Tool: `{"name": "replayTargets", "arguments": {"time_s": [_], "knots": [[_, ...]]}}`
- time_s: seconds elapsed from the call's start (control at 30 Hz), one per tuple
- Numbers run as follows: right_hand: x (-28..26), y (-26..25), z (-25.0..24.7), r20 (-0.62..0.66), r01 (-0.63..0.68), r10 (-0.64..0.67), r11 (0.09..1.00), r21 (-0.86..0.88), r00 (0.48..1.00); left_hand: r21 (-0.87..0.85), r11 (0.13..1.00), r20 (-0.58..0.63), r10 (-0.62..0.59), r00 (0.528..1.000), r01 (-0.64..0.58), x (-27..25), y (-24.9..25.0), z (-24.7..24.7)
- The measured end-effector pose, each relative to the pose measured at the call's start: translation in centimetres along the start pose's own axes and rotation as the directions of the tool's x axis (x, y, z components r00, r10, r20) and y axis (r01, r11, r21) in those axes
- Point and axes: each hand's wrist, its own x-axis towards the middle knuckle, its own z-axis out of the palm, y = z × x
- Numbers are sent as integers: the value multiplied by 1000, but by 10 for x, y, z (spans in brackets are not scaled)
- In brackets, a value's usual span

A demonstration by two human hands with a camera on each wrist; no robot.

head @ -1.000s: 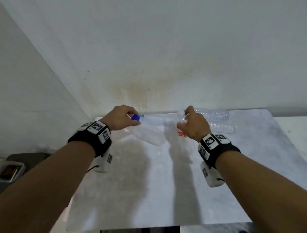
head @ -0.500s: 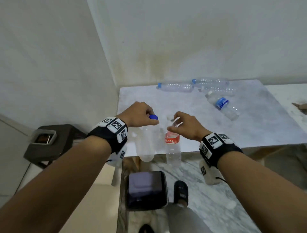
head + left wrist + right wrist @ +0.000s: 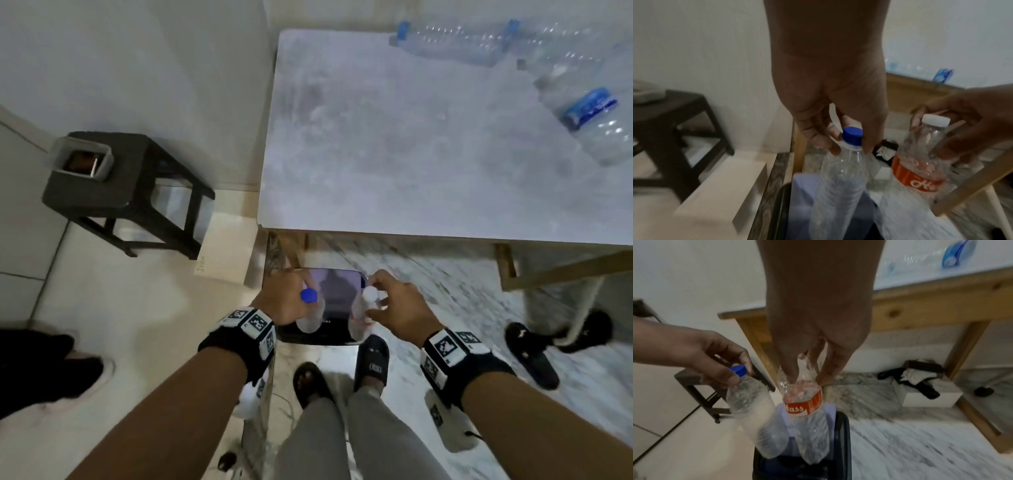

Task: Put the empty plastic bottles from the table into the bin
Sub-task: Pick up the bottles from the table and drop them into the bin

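Left hand (image 3: 282, 301) pinches neck of blue-capped bottle (image 3: 840, 183); right hand (image 3: 399, 310) pinches shoulder of orange-labelled bottle (image 3: 807, 408). Both hang near upright, caps up, bases over open bin (image 3: 339, 337) on floor. Bin interior dark, hard to read. Three more bottles (image 3: 448, 42) lie flat at bench (image 3: 394, 164) far edge, blurred. Dark stool (image 3: 113, 185) left; sandalled feet below.
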Motion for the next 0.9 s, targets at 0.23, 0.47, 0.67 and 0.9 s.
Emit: {"name": "replayTargets", "arguments": {"time_s": [0.23,0.47,0.67,0.9], "knots": [[30,42,68,-7,38,-38,999,10,999,-88,980,-10,-179,984,178,38,-74,94],[46,61,100,53,24,-23,1000,-8,998,72,948,-114,-301,947,310,50,-116,150],[60,60,126,93,62,-56,996,-62,994,48,920,21,-390,921,389,51,-134,161],[87,39,202,24,171,-169,982,-81,985,-32,922,-1,-386,923,385,55,-156,159]]}}
